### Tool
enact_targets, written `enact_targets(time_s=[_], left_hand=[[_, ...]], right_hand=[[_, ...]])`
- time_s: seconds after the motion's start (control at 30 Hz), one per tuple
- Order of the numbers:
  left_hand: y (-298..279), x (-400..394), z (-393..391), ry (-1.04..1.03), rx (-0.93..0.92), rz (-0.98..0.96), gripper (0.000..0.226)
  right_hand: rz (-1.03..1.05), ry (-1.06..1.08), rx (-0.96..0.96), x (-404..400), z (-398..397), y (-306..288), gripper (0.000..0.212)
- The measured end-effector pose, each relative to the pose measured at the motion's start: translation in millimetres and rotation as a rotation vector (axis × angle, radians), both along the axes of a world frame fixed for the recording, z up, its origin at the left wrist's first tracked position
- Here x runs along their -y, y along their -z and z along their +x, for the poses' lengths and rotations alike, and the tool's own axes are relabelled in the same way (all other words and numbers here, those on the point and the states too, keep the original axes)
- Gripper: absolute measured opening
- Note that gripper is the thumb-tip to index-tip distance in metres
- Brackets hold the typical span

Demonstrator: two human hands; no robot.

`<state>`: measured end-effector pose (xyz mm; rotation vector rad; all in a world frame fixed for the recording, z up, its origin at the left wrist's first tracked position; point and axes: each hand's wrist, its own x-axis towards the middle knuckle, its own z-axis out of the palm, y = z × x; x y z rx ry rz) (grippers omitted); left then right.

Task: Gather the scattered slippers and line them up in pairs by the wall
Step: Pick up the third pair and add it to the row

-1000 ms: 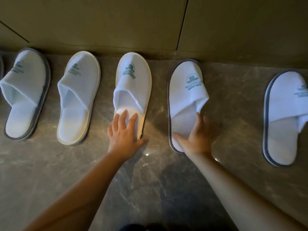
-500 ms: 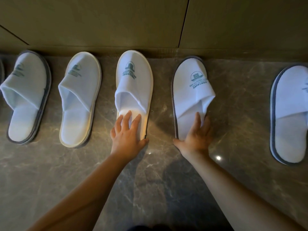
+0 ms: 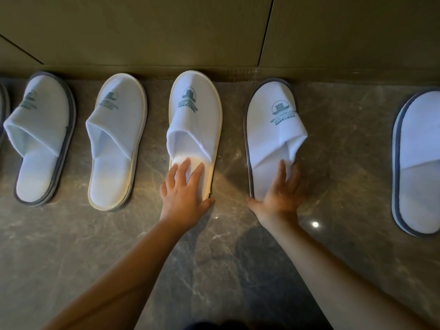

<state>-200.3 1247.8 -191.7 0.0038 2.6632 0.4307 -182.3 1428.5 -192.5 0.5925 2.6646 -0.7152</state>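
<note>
White hotel slippers stand in a row, toes to the wall (image 3: 166,32). My left hand (image 3: 183,196) lies over the heel of a cream-trimmed slipper (image 3: 195,110), thumb hooked round its right edge. My right hand (image 3: 278,198) covers the heel of a grey-trimmed slipper (image 3: 271,129), thumb at its left edge; this slipper's toe touches the wall base and leans slightly right. To the left sit another cream-trimmed slipper (image 3: 114,144) and a grey-trimmed slipper (image 3: 40,139). A third grey-trimmed slipper (image 3: 419,163) lies apart at the right, farther from the wall.
The floor (image 3: 71,246) is dark polished marble with a light glare spot near my right wrist. A sliver of one more slipper (image 3: 3,103) shows at the left edge. A wide gap separates the held grey-trimmed slipper from the one at the right.
My right hand has slid the grey-trimmed slipper up toward the wall and straightened it. My left hand has stayed on the cream-trimmed slipper's heel.
</note>
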Motion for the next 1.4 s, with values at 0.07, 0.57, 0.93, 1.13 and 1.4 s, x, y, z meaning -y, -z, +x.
enact_targets(time_s=[0.07, 0.57, 0.93, 1.13, 1.4], left_hand=[[0, 0, 0, 0.001, 0.002, -0.001, 0.078], [-20, -46, 6, 0.028, -0.142, 0.128, 0.069], [4, -130, 14, 0.487, -0.025, 0.018, 0.088], [0, -131, 13, 0.481, -0.035, -0.003, 0.088], [-5, -132, 12, 0.482, -0.001, 0.023, 0.091]], right_hand=[[0.001, 0.002, 0.011, -1, 0, 0, 0.112], [0.0, -0.018, -0.07, -46, -2, -23, 0.082], [0.215, 0.318, 0.026, -185, 51, -23, 0.082], [0.17, 0.442, 0.032, -216, 54, -13, 0.093], [0.124, 0.493, -0.075, -223, 49, -9, 0.096]])
